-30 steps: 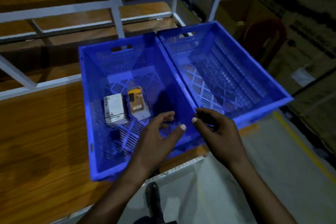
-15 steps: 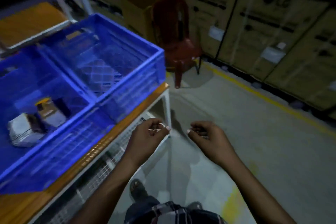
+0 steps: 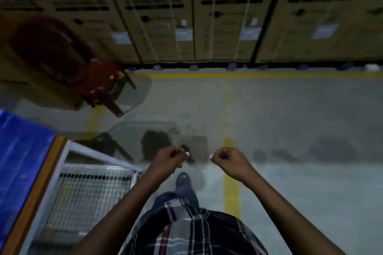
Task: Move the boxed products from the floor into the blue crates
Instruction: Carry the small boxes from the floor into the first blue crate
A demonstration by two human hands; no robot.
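The grey floor (image 3: 279, 122) fills most of the view and lies bare around the hands, with one yellow line (image 3: 248, 75) along its far edge and another (image 3: 231, 184) running toward the person, just right of their foot (image 3: 183, 179). Beyond the far line a row of tall cardboard cartons (image 3: 223, 18) closes off the floor. Left of the floor stands the desk (image 3: 36, 190), its orange edge exposed, with a wire-mesh shelf (image 3: 87, 194) below. A blue crate (image 3: 18, 151) sits on the desk at its edge. A red chair (image 3: 83, 72) stands tilted beyond the desk. No boxed products show on the floor. The left hand (image 3: 169, 158) and right hand (image 3: 227, 159) hang apart over the floor, fingers loosely curled, holding nothing.
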